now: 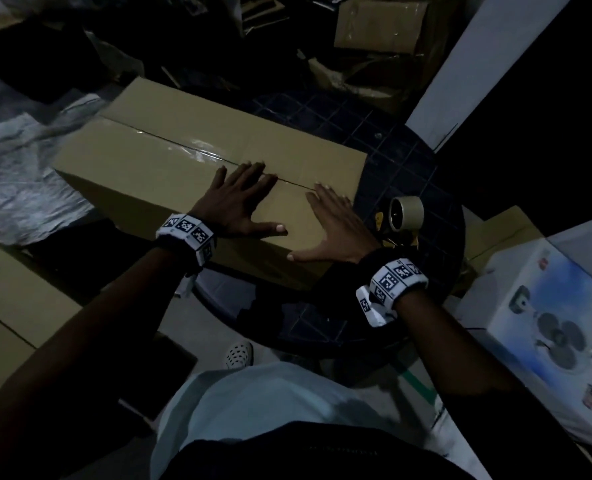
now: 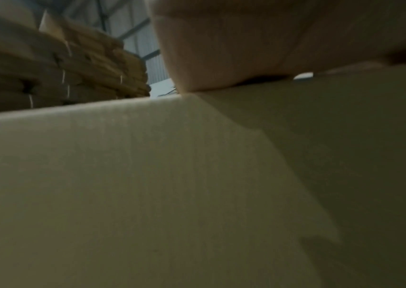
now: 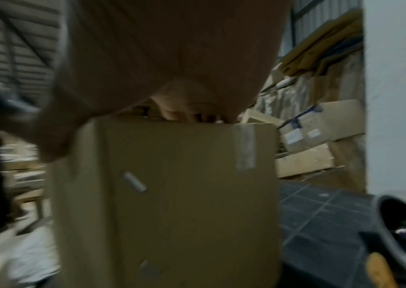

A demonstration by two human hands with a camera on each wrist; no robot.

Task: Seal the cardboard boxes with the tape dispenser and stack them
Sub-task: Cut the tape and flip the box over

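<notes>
Cardboard everywhere here, and the long brown cardboard box [image 1: 197,157] lies flat on the dark round gridded surface [image 1: 388,147], its matte flaps closed, with a glossy strip of clear tape [image 1: 201,148] shining along the centre seam beyond the fingers. Left hand [image 1: 242,199] is spread flat on the lid, fingers straight and fanned, fingertips reaching the seam, thumb out toward the other hand, gripping nothing. Right hand [image 1: 332,226] lies flat too, just beside it at the near end of the box, fingers straight, thumb over the near edge, holding nothing. From the right wrist view, the end face of the box [image 3: 172,194] shows a tape tail [image 3: 244,148] folded down over it. Just to the right of the right hand, the tape dispenser [image 1: 403,216] rests on the surface, its tan roll a round ring standing on edge. Further right, well apart, sits a white printed carton [image 1: 557,334] with a fan pictured on it. Left of the left hand, crinkled plastic sheeting [image 1: 17,174] and another flat brown box [image 1: 13,306] below the forearm
</notes>
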